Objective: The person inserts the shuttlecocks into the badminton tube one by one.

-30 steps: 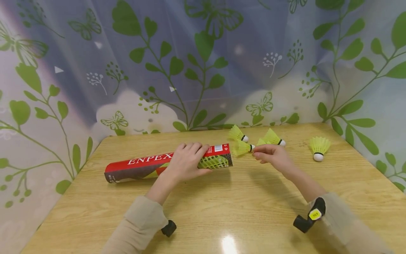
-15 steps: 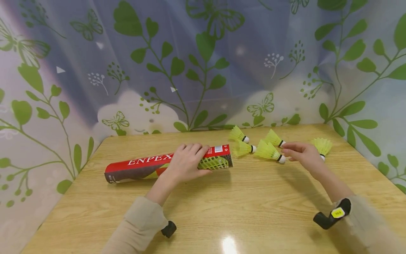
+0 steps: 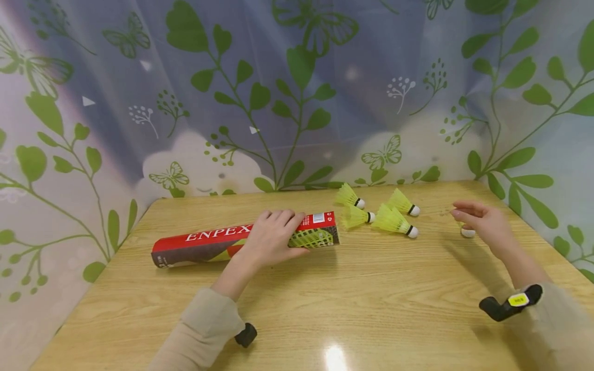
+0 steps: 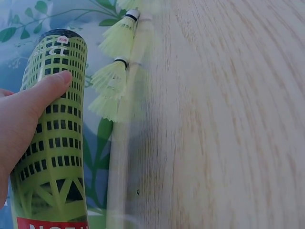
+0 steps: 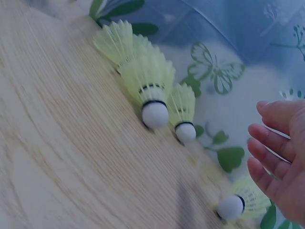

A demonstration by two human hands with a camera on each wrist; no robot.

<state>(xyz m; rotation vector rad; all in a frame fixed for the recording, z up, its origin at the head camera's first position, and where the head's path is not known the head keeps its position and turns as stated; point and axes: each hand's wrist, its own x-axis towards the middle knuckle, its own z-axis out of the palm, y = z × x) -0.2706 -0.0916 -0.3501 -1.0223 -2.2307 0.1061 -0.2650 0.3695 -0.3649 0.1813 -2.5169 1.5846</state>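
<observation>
My left hand [image 3: 274, 237] grips a red, grey and green ENPEX shuttlecock tube [image 3: 209, 245] that lies on the table. In the left wrist view the thumb [image 4: 59, 82] presses along its green net-patterned side. My right hand [image 3: 487, 226] hovers at the right, fingers relaxed and holding nothing. It covers most of a yellow shuttlecock [image 3: 467, 233] in the head view, leaving the white cork showing. In the right wrist view that same shuttlecock [image 5: 231, 206] lies just below the fingertips. Between the hands, a shuttlecock [image 3: 394, 221] lies with its cork toward the right.
Several more yellow shuttlecocks, including one at the back [image 3: 350, 196] and one by the tube's end [image 3: 357, 217], lie grouped on the wooden table [image 3: 325, 299]. A leaf-and-butterfly curtain [image 3: 297, 103] hangs behind the table. Black camera mounts sit at both wrists.
My right hand has moved right, away from the grouped shuttlecocks and over to the lone one on the right. The left hand and tube have hardly moved.
</observation>
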